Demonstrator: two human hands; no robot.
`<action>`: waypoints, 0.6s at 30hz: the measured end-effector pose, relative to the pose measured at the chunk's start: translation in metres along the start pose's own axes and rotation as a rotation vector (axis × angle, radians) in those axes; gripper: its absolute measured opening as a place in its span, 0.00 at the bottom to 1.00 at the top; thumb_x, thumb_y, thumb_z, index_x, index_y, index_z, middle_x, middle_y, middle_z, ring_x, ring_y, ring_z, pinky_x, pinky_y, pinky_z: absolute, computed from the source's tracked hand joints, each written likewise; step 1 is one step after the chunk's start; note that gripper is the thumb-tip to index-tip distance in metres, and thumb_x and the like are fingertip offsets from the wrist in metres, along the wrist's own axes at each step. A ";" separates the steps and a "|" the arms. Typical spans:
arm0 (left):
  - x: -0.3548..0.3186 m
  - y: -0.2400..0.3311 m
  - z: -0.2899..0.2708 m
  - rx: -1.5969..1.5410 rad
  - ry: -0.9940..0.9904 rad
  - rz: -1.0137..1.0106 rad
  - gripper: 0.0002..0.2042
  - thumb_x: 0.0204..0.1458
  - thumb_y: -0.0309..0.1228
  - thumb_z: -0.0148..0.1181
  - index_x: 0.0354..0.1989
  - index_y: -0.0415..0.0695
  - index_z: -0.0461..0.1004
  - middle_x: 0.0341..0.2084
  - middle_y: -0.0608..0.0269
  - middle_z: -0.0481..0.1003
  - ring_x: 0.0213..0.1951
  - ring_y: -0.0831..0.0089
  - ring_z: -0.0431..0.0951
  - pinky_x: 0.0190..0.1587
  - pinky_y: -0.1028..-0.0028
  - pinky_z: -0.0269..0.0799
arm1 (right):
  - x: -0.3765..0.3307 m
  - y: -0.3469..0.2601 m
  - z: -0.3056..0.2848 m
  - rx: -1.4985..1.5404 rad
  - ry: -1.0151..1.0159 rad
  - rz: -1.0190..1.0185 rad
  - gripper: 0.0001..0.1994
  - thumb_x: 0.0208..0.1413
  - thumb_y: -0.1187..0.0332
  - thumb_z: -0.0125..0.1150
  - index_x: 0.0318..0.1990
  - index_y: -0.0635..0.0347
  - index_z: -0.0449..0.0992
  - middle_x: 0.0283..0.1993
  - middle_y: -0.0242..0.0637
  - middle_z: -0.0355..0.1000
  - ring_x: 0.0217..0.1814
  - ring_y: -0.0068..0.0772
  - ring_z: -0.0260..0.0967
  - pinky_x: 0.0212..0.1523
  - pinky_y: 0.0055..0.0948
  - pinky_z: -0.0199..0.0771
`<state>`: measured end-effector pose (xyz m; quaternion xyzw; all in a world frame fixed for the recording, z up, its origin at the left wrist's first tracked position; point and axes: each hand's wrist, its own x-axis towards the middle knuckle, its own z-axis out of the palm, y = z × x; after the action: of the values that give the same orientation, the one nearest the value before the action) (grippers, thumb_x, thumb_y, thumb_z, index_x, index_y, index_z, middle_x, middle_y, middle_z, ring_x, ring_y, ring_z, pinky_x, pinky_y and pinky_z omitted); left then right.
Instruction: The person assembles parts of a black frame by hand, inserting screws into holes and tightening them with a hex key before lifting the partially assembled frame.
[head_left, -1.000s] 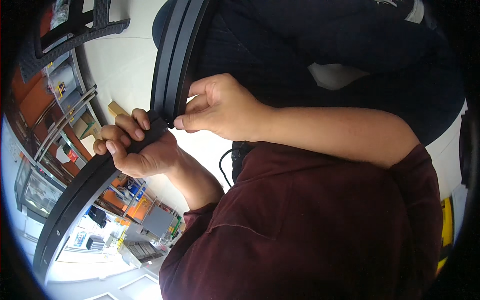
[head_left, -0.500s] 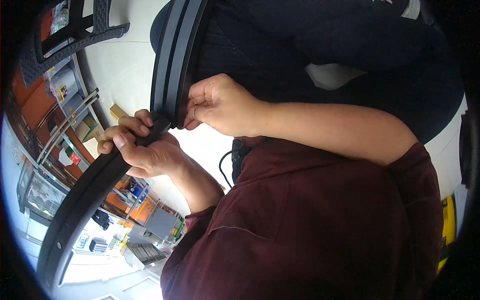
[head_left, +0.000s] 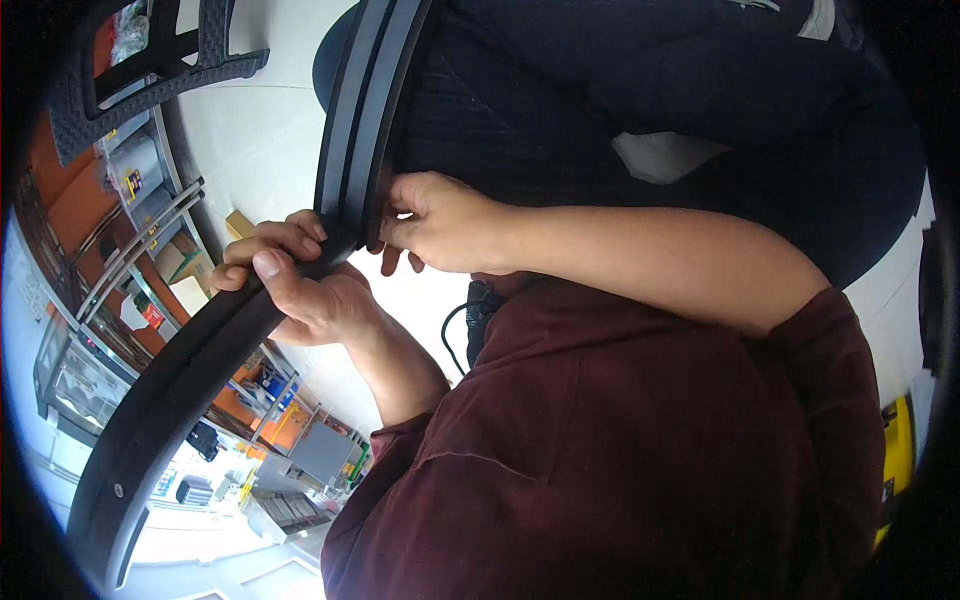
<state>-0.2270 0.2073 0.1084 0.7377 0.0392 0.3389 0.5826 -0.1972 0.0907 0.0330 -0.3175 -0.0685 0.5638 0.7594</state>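
A big dark red shirt fills the bottom right. Above it, at the top, is a wide dark blue cloth. A long black frame runs from the bottom left up to the top middle. It bends in the picture and has a groove along its length. The white floor shows behind it on the left. A black plastic crate sits in the top left corner. Shelves with small boxes stand at the left edge.

The left hand is wrapped around the black frame near the middle, and the thumb lies on top of it. The right hand is just beside it, a little higher. Its fingers are curled tight and pinch the inner edge of the frame. The 2 hands are very close, but I cannot tell if they touch
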 end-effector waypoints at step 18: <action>0.000 -0.001 0.003 0.014 0.014 0.023 0.10 0.62 0.25 0.58 0.43 0.49 0.62 0.23 0.68 0.66 0.21 0.79 0.66 0.27 0.74 0.68 | 0.012 0.008 -0.009 0.199 -0.138 0.140 0.12 0.67 0.61 0.47 0.48 0.58 0.70 0.40 0.30 0.66 0.37 0.24 0.61 0.34 0.29 0.67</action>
<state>-0.2250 0.2052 0.1069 0.7397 0.0371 0.3503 0.5734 -0.1952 0.0990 0.0183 -0.2051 -0.0420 0.6397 0.7395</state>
